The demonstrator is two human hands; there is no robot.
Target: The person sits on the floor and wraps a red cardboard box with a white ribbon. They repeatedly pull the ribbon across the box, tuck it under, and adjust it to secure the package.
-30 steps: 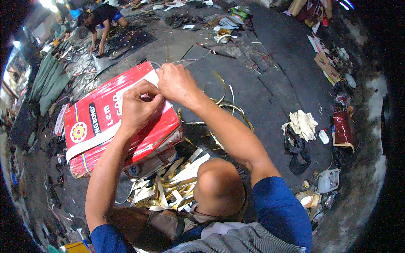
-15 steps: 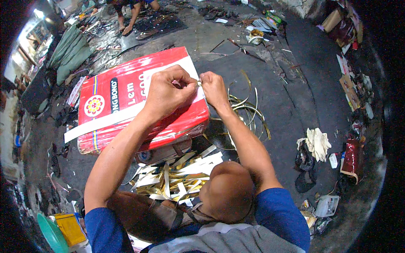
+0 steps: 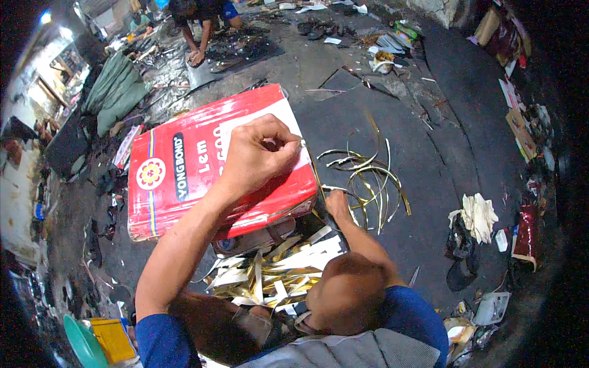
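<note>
A red box with white and yellow print lies in front of me, tilted a little. Over its right part, my left hand is closed in a pinch on the end of a narrow strip, white on one side and gold on the other. The strip appears to run down the box's right edge toward my right hand. That hand is low beside the box's near right corner, its fingers closed and partly hidden. Folded gold and white strips lie on the floor just past it.
Between my legs and the box lies a heap of white and gold strips. A green basin stands at the lower left. Pale cloth lies at the right. Another person's hands work on the floor at the far left.
My right hand has moved from beside my left hand down toward me, past the box's corner. The white strip that lay across the box is gone from its top. My left hand keeps its pinch.
</note>
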